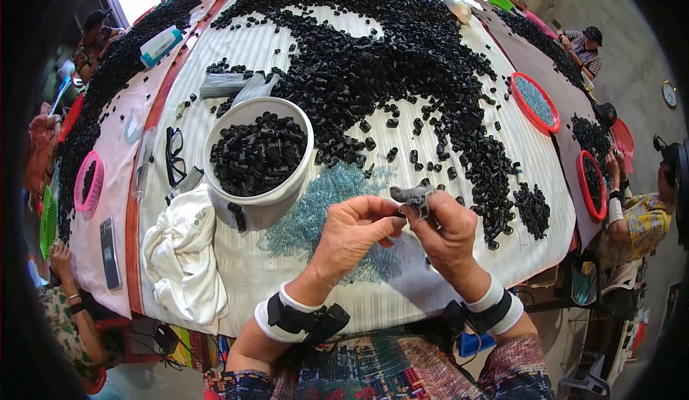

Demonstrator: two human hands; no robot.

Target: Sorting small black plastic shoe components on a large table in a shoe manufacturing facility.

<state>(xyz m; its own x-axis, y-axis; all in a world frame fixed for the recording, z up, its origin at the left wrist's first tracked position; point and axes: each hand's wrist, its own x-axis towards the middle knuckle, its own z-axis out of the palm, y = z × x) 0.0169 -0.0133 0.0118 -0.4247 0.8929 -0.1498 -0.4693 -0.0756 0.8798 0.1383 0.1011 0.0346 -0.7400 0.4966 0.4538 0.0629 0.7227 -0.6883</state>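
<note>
My left hand point(349, 233) is closed in a pinch, its fingertips meeting those of my right hand point(446, 231) at a small black piece point(400, 215). Between the thumb and fingers of my right hand is a crumpled grey wad point(416, 197), which looks like cloth or thin strands; its exact kind is unclear. Just beyond and under my hands spreads a pile of small clear bluish pieces point(316, 210). Beyond that, small black plastic parts point(373, 63) lie heaped over the white-covered table point(535, 256). To the left stands a white bowl point(306, 157) full of the black parts.
At the left are black-framed glasses point(174, 157), a white cloth point(185, 256), a phone point(110, 253) and bundles of grey strands point(222, 85). A smaller black pile point(532, 210) sits at the right. Red-rimmed baskets point(535, 77) stand farther right, where other people point(642, 220) sit.
</note>
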